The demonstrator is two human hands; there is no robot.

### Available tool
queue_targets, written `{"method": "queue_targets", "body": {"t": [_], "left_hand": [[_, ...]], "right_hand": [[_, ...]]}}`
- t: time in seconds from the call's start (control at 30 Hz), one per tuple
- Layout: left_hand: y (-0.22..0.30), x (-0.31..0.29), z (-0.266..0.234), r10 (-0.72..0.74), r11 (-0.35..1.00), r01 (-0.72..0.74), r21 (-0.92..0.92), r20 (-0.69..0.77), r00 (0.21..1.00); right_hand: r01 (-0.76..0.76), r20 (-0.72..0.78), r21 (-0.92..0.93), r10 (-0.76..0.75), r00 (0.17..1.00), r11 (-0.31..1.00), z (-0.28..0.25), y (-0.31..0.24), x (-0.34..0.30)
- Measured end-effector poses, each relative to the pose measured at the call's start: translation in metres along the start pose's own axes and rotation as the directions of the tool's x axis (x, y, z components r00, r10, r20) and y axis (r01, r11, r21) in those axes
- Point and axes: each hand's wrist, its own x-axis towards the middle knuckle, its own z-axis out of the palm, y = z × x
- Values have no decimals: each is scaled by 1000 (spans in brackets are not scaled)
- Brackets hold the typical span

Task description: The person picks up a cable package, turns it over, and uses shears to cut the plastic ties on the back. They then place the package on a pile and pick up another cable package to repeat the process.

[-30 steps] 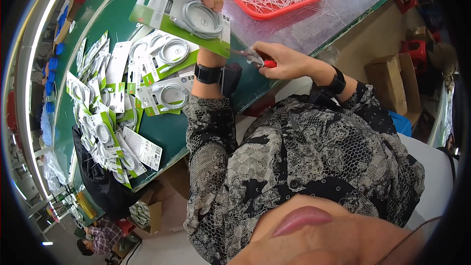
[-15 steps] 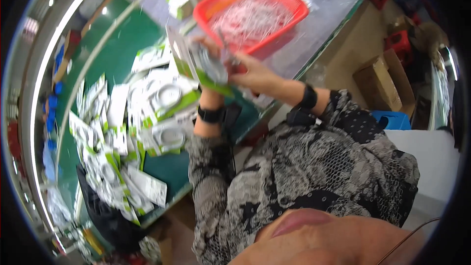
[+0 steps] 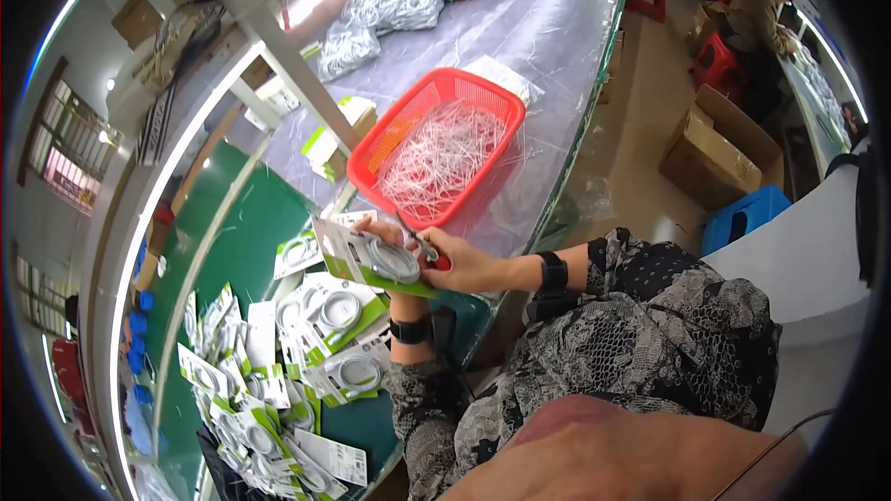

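Note:
My left hand grips a carded cable pack, a white and green card with a coiled light-grey cable on its front. Its fingers show over the card's far edge; the palm is hidden behind the card. In my right hand is a pair of scissors with red handles, its blades pointing up and left beside the coil. Whether the blades touch the pack I cannot tell. Just left of my left forearm, a loose heap of similar carded cable packs lies on the green tabletop.
A red plastic basket of thin clear plastic strips stands beyond my hands on the grey table cover. Bagged coils lie farther back. A metal post rises left of the basket. Cardboard box and blue stool stand right.
The view has tilted, so the basket, hands and heap sit lower in the picture. Both hands keep hold of the pack and the scissors.

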Motion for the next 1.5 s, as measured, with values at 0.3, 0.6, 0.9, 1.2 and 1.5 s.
{"method": "queue_targets", "body": {"t": [0.3, 0.6, 0.9, 1.2, 1.5], "left_hand": [[20, 12, -14, 61, 988, -65, -139, -34, 998], [131, -46, 48, 44, 943, -46, 330, 14, 999], [223, -346, 98, 397, 636, 455, 624, -770, 500], [191, -571, 112, 556, -136, 987, -80, -831, 9], [234, -459, 56, 603, -487, 800, 352, -527, 599]], "right_hand": [[-92, 225, -43, 99, 969, 995, -41, -18, -16], [463, 149, -489, -452, 879, 739, -98, -1, 87], [105, 645, 209, -217, 732, 972, -110, -48, -6], [-543, 993, -39, 92, 72, 839, -79, -18, -84], [-596, 979, -18, 136, 154, 803, -124, 0, -94]]}}
